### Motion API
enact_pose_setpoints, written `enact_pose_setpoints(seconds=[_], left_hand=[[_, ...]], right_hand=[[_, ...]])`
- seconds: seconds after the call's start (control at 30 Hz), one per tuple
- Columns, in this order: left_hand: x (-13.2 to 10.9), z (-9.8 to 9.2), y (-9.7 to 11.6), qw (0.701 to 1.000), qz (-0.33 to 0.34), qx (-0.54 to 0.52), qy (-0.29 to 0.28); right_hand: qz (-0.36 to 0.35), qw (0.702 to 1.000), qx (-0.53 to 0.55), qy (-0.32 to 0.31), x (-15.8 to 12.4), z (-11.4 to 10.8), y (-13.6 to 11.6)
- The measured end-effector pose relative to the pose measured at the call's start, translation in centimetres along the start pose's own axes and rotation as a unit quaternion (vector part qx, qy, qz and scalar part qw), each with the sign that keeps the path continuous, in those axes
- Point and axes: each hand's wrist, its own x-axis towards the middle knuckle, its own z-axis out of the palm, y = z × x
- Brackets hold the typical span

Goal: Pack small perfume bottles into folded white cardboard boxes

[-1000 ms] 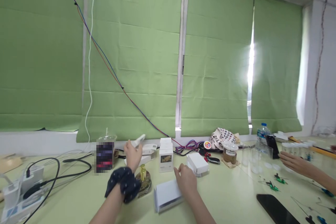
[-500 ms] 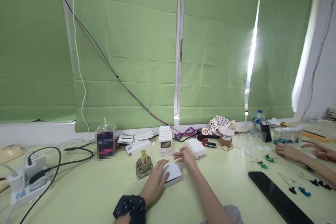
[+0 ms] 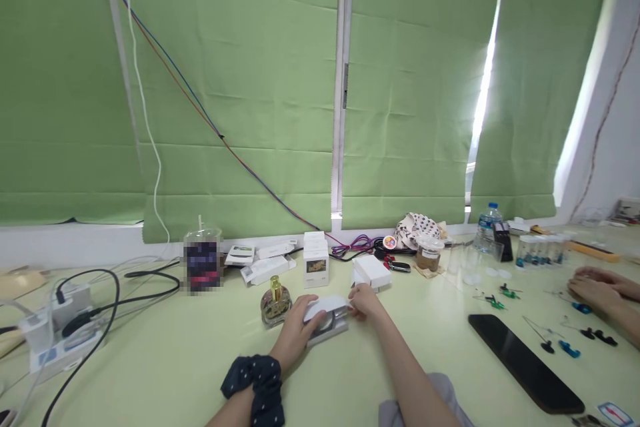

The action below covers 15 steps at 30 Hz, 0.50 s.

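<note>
A small white box [image 3: 327, 328] lies on the table in front of me, its lid tilted up and a dark round shape showing inside. My left hand [image 3: 296, 330] grips the box from its left side, thumb across the front. At the right end of the box, my right hand [image 3: 364, 301] has its fingers bent together against the edge; their tips are partly hidden. A glass bottle with a gold cap [image 3: 275, 303] stands just left of my left hand. Beyond my right hand sits another white box [image 3: 373, 271].
White boxes [image 3: 316, 260] stand at the back, with flattened cartons [image 3: 267, 269] to their left. A power strip with cables [image 3: 65, 347] lies at far left. To the right are a black slab [image 3: 525, 360], small green and blue parts, and another person's hands [image 3: 600, 287].
The box lid has lifted, showing the inside. My right hand has come down to the box's right end, its fingers closing. The other person's hands have shifted right.
</note>
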Motion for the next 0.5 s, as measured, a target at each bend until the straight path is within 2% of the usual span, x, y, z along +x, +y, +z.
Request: enact_pose_setpoints(seconds=[0.1, 0.23, 0.37, 0.43, 0.5], left_hand=[[0.5, 0.0, -0.4, 0.999, -0.017, -0.017, 0.042], [0.7, 0.2, -1.2, 0.997, -0.039, -0.018, 0.058], [0.4, 0.4, -1.3, 0.998, -0.041, -0.011, 0.043], [0.1, 0.5, -1.0, 0.998, -0.044, 0.002, 0.053], [-0.2, 0.5, -0.4, 0.996, -0.020, 0.036, 0.081]], right_hand=[[0.057, 0.997, 0.035, -0.023, -0.4, -0.1, -0.4], [0.073, 0.993, 0.071, -0.066, -1.1, -0.4, -0.9], [0.035, 0.990, 0.097, -0.101, -1.2, 0.0, -0.2], [0.003, 0.990, 0.092, -0.110, -1.1, 0.3, 0.2], [-0.011, 0.991, 0.078, -0.112, -1.0, 0.4, 0.5]])
